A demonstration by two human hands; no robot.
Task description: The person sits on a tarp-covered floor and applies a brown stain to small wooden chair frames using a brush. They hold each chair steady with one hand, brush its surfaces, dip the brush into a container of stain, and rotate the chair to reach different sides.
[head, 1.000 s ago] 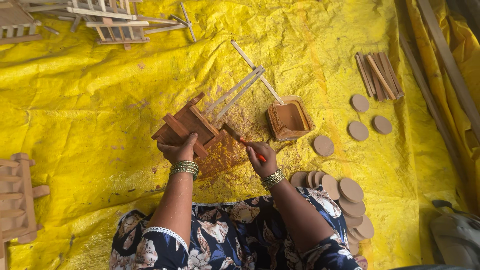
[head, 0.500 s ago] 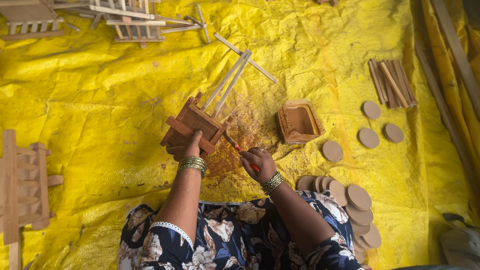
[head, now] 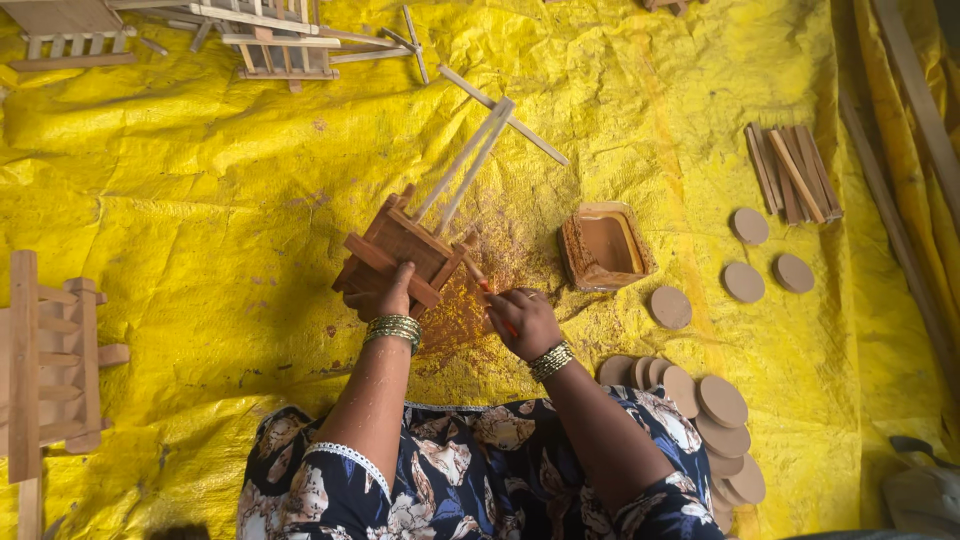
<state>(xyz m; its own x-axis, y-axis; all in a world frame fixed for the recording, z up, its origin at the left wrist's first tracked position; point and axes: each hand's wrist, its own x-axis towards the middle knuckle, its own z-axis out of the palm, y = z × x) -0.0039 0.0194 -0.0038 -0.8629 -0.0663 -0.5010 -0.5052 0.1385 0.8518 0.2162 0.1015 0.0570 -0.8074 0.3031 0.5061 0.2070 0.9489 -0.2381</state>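
No packages, labels, signs or screens in view.

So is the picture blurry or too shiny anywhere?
Head view: mostly sharp and evenly lit; the crinkled yellow sheet gives soft sheen on its folds, no harsh glare. The wooden frame in the left hand is clear; the thin tool at the right hand is small and slightly soft. Bottom right corner is dim.

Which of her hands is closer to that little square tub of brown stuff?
The right hand. It holds a thin brush just left of and below the square tub. The left hand is farther left, gripping the small wooden frame.
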